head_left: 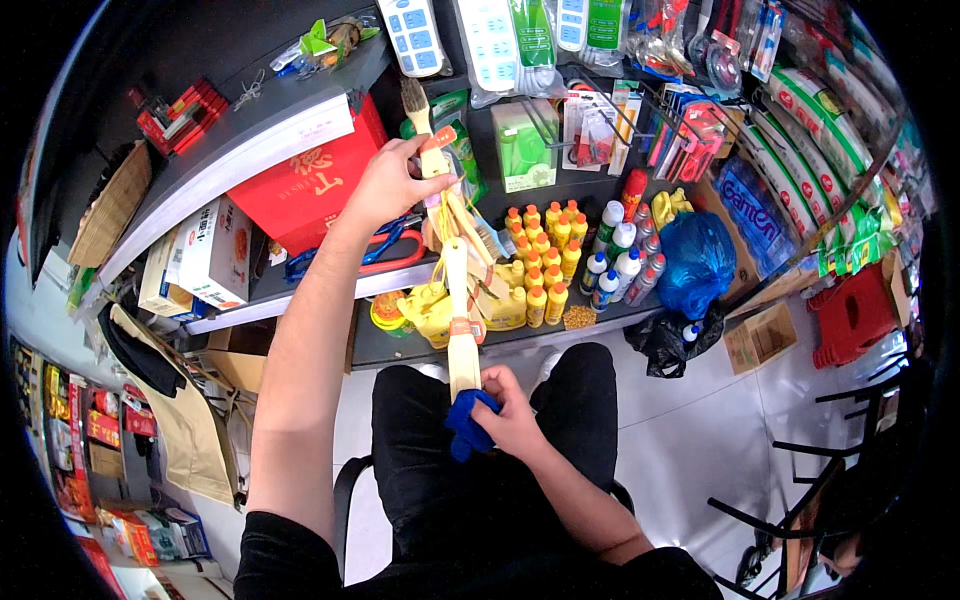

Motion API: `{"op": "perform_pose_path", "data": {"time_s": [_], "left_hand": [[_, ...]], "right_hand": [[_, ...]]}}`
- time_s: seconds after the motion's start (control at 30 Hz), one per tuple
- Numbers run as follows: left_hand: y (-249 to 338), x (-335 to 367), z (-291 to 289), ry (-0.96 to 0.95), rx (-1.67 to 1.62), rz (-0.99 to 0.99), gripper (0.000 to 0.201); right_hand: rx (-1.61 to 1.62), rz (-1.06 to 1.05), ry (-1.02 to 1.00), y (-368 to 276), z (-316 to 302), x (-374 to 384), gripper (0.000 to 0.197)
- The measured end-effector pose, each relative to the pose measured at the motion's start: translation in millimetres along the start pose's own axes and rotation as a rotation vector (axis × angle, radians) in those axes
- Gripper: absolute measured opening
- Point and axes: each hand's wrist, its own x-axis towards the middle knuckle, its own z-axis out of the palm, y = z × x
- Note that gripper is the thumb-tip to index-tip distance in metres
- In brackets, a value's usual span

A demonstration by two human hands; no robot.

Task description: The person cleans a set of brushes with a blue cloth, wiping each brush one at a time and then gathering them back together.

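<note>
Up at the shelf, my left hand pinches a wooden-handled paint brush with an orange label; its bristles point upward. Below it hangs a bunch of similar brushes, strung together with yellow cord, some overlapping so that single ones are hard to tell apart. A second paint brush reaches down from the bunch toward my lap, pale wood with an orange label. Around its lower end my right hand is closed on a blue cloth, which hides that end.
Yellow bottles and spray cans crowd the low shelf. A red bag stands at left. Blue and black plastic bags sit right. Power strips hang above; metal hooks jut out at lower right.
</note>
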Motion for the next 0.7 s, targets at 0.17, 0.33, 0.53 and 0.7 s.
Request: {"op": "perform_pose_path", "data": {"time_s": [0.17,0.33,0.53,0.7], "left_hand": [[2,3,-3,0.028,0.013,-0.021,0.064],[5,7,-3,0.004,0.032,-0.044,0.054],[9,3,1,0.067,-0.011,-0.069,0.049],[0,-3,16,0.18,-0.234,-0.165,0.046]], "right_hand": [[-0.011,-0.026,0.006,-4,0,0,0.027],[-0.009,-0.023,-0.004,-9,0,1,0.027],[0.013,-0.014,0.006,-8,0,1,0.028],[0.002,-0.029,0.016,-5,-1,0,0.03]]}}
